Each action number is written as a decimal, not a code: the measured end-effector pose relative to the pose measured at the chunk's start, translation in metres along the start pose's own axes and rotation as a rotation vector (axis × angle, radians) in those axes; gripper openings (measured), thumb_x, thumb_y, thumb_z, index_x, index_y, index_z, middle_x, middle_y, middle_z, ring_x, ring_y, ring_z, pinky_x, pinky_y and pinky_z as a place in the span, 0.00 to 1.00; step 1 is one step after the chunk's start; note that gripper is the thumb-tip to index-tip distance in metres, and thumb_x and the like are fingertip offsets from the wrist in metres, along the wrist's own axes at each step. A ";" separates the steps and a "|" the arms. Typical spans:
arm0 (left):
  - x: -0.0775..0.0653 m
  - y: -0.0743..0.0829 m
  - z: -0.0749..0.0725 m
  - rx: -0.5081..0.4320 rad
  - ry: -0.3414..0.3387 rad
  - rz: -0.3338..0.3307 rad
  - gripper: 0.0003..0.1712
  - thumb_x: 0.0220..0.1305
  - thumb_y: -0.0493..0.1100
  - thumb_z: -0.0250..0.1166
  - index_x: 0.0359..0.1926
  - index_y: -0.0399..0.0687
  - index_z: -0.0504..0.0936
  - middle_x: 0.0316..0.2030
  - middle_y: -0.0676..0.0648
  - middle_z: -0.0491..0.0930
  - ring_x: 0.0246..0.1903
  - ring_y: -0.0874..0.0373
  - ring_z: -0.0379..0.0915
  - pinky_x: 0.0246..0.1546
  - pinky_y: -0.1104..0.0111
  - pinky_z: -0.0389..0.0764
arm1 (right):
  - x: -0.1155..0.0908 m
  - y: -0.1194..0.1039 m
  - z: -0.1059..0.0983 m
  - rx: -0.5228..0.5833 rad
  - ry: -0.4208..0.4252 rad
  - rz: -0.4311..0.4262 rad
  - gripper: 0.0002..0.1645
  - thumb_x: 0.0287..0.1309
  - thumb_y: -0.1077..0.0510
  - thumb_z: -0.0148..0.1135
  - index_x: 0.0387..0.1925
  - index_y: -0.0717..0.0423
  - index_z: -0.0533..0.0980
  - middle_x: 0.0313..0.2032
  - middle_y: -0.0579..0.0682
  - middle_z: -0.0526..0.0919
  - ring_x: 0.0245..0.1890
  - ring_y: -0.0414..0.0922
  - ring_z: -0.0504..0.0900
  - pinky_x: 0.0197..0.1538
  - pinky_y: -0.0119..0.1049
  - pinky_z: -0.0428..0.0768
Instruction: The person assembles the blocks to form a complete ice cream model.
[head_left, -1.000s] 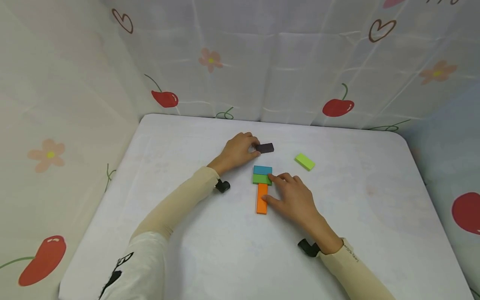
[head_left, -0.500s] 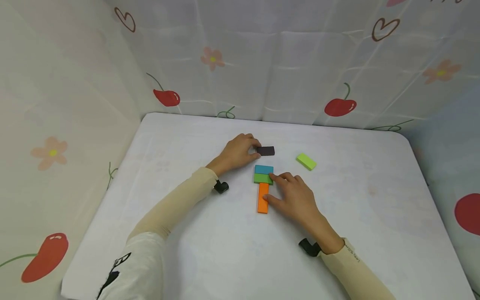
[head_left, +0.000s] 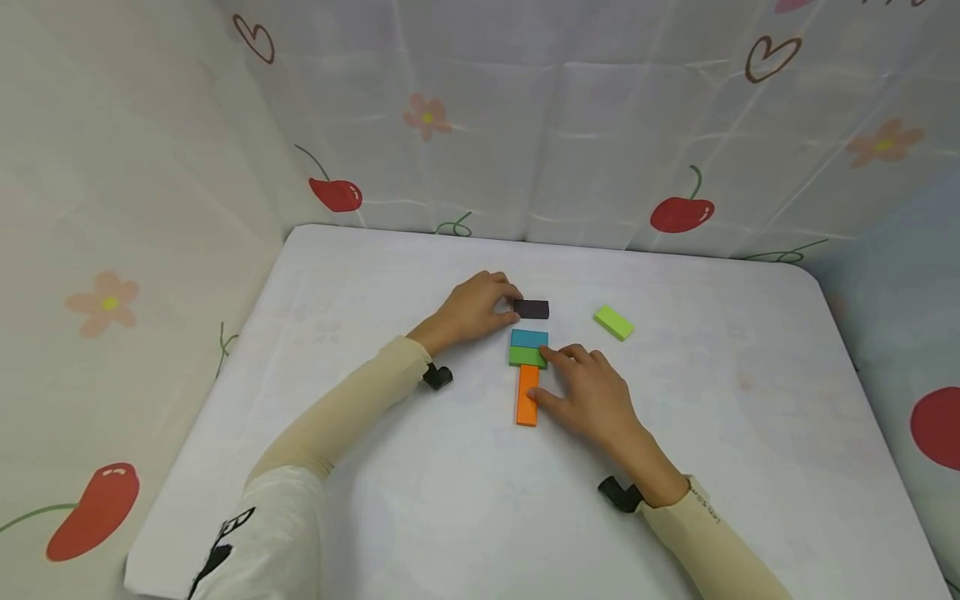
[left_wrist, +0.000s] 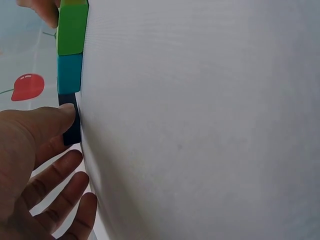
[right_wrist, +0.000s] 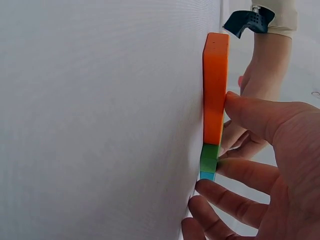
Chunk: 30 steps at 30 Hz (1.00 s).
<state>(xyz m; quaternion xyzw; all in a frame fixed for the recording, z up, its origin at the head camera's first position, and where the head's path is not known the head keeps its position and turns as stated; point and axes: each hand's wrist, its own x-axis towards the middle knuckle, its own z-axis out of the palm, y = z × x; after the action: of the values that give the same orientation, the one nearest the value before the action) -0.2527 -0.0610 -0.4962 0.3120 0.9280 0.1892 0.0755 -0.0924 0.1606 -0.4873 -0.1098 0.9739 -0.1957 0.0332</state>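
Note:
My left hand (head_left: 474, 308) pinches a dark block (head_left: 532, 310) by its left end, between thumb and forefinger. The dark block lies flat just beyond a blue block (head_left: 529, 338); a narrow gap shows between them in the head view. Against the blue block's near side lies a green block (head_left: 527, 357), and an orange block (head_left: 527, 396) extends from it toward me, forming a T. My right hand (head_left: 592, 396) touches the orange block with its thumb and the green block with its forefinger. Its other fingers are loosely extended, as the right wrist view shows.
A lime-green block (head_left: 613, 322) lies apart on the right, beyond my right hand. All the blocks are on a white table (head_left: 420, 517). A patterned curtain (head_left: 540, 150) hangs behind the table's far edge. Both wrists carry small black cameras.
My left hand has drawn the dark block toward me, closer to the blue block, and turned it from a slight slant to roughly parallel. The right hand has stayed in place on the blocks.

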 end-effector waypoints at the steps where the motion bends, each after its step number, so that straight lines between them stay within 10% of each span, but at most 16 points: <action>1: -0.001 0.000 0.000 0.001 -0.002 0.003 0.22 0.74 0.58 0.70 0.63 0.57 0.87 0.59 0.54 0.83 0.55 0.56 0.75 0.58 0.60 0.81 | 0.000 0.000 0.000 0.002 0.000 0.001 0.43 0.64 0.32 0.72 0.74 0.46 0.76 0.65 0.56 0.83 0.59 0.61 0.81 0.54 0.60 0.86; 30: -0.010 -0.001 -0.003 -0.061 -0.041 0.044 0.20 0.78 0.45 0.60 0.66 0.58 0.85 0.63 0.54 0.82 0.61 0.55 0.75 0.66 0.58 0.78 | 0.000 0.000 0.000 0.024 0.013 0.009 0.43 0.63 0.32 0.72 0.74 0.46 0.77 0.64 0.56 0.83 0.58 0.60 0.81 0.52 0.59 0.85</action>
<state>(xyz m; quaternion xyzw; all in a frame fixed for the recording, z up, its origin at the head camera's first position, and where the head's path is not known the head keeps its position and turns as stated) -0.2458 -0.0688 -0.4941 0.3338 0.9129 0.2127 0.0997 -0.0921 0.1607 -0.4877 -0.1038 0.9722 -0.2080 0.0291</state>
